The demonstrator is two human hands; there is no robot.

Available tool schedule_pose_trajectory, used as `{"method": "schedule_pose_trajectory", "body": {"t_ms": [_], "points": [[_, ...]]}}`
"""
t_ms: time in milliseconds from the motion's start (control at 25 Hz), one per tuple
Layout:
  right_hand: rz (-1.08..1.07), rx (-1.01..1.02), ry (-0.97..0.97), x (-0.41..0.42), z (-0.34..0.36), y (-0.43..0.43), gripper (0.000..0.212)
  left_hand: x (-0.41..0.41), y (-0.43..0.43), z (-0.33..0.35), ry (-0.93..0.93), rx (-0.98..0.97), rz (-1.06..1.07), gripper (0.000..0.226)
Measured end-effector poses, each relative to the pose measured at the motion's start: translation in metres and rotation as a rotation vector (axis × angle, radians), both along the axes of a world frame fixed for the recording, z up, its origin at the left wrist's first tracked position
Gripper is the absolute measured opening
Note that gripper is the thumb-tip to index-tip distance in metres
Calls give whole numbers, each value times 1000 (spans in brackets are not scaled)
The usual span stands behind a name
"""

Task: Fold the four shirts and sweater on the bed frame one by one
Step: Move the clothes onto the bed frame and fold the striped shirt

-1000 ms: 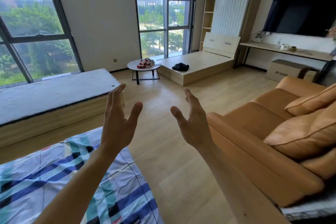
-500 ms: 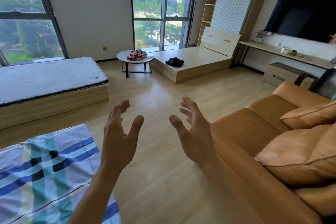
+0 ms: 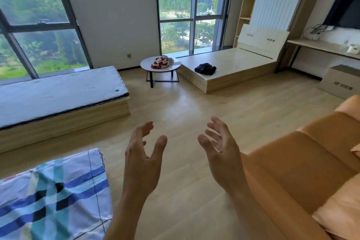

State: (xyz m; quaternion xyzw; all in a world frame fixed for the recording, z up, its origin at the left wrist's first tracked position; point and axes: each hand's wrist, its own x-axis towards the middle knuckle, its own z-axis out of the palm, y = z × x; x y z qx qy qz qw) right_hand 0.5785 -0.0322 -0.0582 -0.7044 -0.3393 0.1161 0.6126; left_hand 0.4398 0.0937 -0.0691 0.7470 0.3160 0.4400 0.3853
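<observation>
Across the room the bed frame (image 3: 231, 66) and its dark garment (image 3: 205, 68) now sit nearer, approach underway, with left hand (image 3: 143, 160) and right hand (image 3: 220, 150) open and empty.

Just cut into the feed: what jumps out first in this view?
Two bare, open hands, the left hand and right hand, are raised empty in the foreground over the pale wood floor. Far across the room, a crumpled dark garment lies on the bare light-wood bed frame, and a red-and-white striped pile of clothes sits on the round white side table left of it.
</observation>
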Motion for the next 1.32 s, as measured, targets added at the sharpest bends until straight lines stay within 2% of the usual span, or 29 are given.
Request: {"method": "schedule_pose_trajectory", "body": {"t_ms": [160, 400, 640, 760, 960, 1320], "points": [[27, 34, 32, 84, -11, 62, 65, 76, 56, -4, 31, 8, 26, 58], [94, 20, -8, 239, 0, 184, 61, 217, 164, 14, 52, 49, 27, 64], [154, -9, 15, 351, 6, 317, 59, 309, 292, 15, 34, -2, 97, 62], [158, -34, 35, 399, -4, 392, 57, 360, 368, 2, 25, -47, 103, 60], [108, -64, 35, 476, -17, 546, 63, 451, 525, -14, 40, -68, 37, 40], [19, -63, 87, 617, 0, 776, 60, 615, 759, 7, 111, -84, -80, 45]]}}
